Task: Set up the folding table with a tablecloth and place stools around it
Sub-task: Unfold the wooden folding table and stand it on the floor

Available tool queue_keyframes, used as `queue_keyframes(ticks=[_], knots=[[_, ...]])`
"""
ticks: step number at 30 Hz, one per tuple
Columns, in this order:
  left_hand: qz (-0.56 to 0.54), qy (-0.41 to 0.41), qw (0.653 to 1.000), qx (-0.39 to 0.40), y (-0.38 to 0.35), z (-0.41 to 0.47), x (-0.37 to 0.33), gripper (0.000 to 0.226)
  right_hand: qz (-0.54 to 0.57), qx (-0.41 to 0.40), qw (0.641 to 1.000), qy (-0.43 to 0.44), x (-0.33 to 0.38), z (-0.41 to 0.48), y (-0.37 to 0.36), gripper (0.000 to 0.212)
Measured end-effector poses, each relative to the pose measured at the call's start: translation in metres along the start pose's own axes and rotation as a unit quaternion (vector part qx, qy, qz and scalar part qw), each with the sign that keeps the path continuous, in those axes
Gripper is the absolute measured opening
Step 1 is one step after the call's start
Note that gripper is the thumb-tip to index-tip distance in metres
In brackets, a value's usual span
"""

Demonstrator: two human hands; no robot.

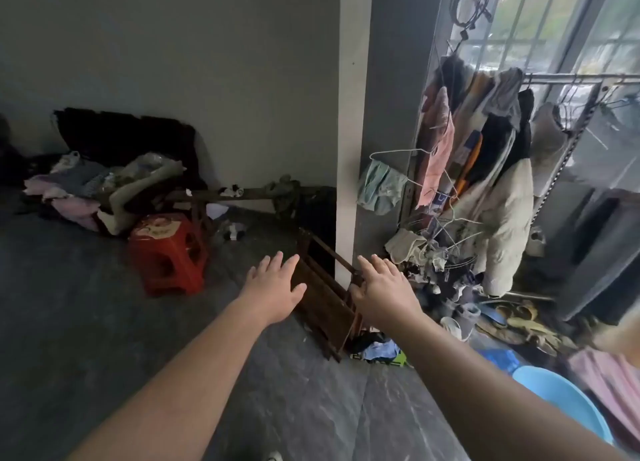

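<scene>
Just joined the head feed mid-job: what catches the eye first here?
Both arms stretch out in the centre, left hand and right hand open on either side of a dark folded wooden table leaning by the pillar. A red plastic stool stands to the left, and a crowded clothes rack fills the right side.

Lighting: dim interior; daylight from barred window [561, 20], upper right. Floor [69, 322] dark, shadows soft. Quality: wide-angle bending at edges; slight overall blur.
</scene>
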State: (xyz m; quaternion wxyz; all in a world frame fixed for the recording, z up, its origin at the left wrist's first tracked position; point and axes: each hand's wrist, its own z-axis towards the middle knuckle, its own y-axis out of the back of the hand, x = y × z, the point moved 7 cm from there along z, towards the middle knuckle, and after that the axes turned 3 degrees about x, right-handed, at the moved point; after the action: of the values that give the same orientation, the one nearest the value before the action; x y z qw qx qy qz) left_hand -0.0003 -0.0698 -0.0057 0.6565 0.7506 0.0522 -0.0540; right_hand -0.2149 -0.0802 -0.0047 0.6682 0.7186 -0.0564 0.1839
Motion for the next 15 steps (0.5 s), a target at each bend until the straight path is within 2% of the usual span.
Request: queue_keyframes(ticks=[15], knots=[[-0.033, -0.052, 0.998, 0.022, 0.018, 0.200, 0.133, 0.071, 0.018, 0.011, 0.998, -0.059, 0.083, 0.200, -0.034, 0.066]])
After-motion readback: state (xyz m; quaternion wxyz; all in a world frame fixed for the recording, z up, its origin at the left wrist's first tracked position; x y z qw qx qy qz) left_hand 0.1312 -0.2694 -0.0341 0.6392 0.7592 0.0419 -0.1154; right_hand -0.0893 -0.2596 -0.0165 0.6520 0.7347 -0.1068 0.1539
